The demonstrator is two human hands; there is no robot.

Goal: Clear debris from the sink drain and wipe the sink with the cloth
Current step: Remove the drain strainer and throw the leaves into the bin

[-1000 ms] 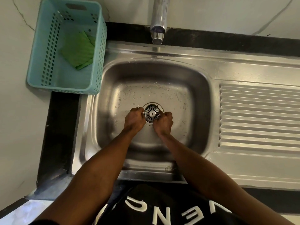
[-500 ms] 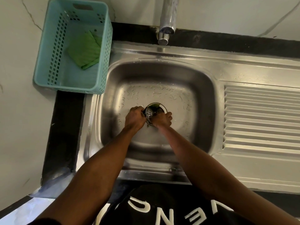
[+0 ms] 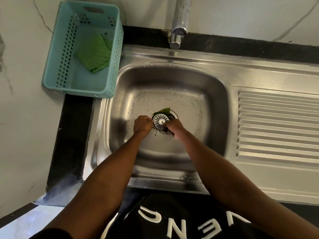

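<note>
Lifted and tilted, the strainer (image 3: 161,121) exposes a leaf (image 3: 164,110); both hands (image 3: 172,126) grip it.

the fingertips of the left hand (image 3: 142,125) and of the right hand (image 3: 173,126) curl under and behind the strainer (image 3: 160,121), so how they hold it is hard to tell. the strainer covers most of the green leaf (image 3: 164,111); only the far tip shows. the drain (image 3: 173,114) opening is mostly hidden below them. a small object (image 3: 156,134) near the left wrist is too small to name. the tap (image 3: 179,23) is cut off by the top edge. the drainboard (image 3: 278,125) runs out at the right edge. the folded cloth (image 3: 95,53) hides part of the basket (image 3: 57,54) floor.
</note>
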